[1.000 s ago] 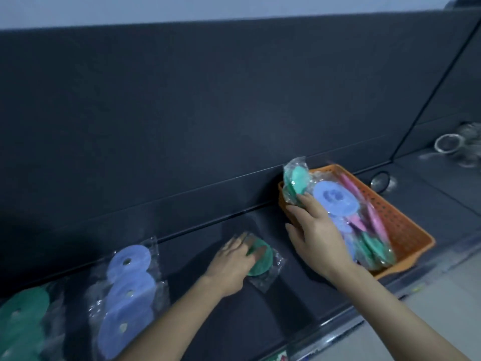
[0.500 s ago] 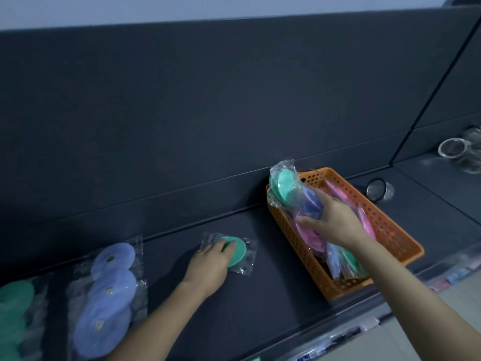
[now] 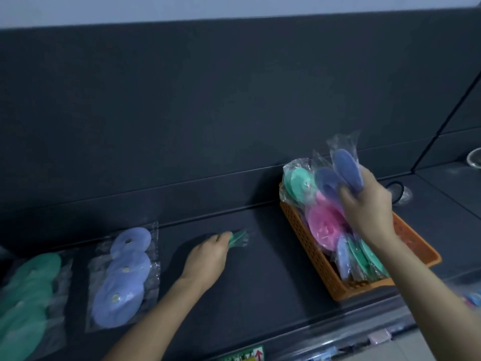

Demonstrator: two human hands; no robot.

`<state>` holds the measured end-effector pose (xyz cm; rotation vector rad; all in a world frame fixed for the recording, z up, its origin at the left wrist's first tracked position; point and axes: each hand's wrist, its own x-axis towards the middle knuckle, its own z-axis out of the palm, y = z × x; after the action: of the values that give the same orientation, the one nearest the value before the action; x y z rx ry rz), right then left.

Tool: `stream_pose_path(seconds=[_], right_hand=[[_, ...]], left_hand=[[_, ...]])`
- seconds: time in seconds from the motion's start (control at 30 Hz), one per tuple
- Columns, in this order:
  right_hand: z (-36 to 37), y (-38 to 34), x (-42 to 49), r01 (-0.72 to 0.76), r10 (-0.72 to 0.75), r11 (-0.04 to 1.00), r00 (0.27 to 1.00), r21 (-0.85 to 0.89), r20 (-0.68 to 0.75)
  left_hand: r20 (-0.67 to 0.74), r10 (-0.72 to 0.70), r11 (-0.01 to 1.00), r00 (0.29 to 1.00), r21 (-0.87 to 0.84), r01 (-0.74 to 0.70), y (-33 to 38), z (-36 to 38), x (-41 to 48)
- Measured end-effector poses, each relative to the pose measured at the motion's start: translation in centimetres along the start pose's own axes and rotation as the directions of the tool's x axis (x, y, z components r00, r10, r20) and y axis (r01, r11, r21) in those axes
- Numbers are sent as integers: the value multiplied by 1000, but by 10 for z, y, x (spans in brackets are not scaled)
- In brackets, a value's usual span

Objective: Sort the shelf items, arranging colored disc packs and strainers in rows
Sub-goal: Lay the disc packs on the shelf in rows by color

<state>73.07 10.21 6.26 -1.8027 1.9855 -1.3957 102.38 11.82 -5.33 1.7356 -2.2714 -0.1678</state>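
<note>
small green disc pack (image 3: 238,237) tipped up on the shelf (image 3: 260,282) in my left hand (image 3: 205,259), blue pack (image 3: 347,168) raised in my right hand (image 3: 367,212), blue row (image 3: 125,277) and green row (image 3: 28,295) lying flat further left

Single head-worn view, looking forward and down, close over dark shelf (image 3: 260,269), back wall beyond

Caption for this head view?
Right hand holds blue disc pack over orange basket; left hand grips green pack.
</note>
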Motion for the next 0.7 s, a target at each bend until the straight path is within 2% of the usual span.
stream_pose_path(seconds=[0.07, 0.13, 0.27, 0.37, 0.53, 0.7], right_hand=[[4, -18, -5, 20, -17, 991, 1000, 133, -26], [12, -38, -12, -16, 25, 957, 999, 289, -26], [38, -70, -34, -200, 151, 842, 979, 501, 137], [63, -91, -56, -297, 181, 776, 950, 557, 255], [104, -121, -97, -412, 172, 703, 890, 580, 423], [140, -152, -136, -499, 168, 669, 824, 551, 541]], left_hand=[[-48, -37, 992, 998, -123, 30, -2, -8, -2], [-113, -92, 968, 989, -243, 62, -4, -17, -6], [-192, -224, 909, 955, -395, 134, -17, -37, -23], [-158, -333, 858, 929, -460, 229, -37, -54, -43], [-118, -460, 724, 880, -623, 295, -79, -78, -86], [-62, -525, 668, 849, -648, 366, -129, -99, -134]])
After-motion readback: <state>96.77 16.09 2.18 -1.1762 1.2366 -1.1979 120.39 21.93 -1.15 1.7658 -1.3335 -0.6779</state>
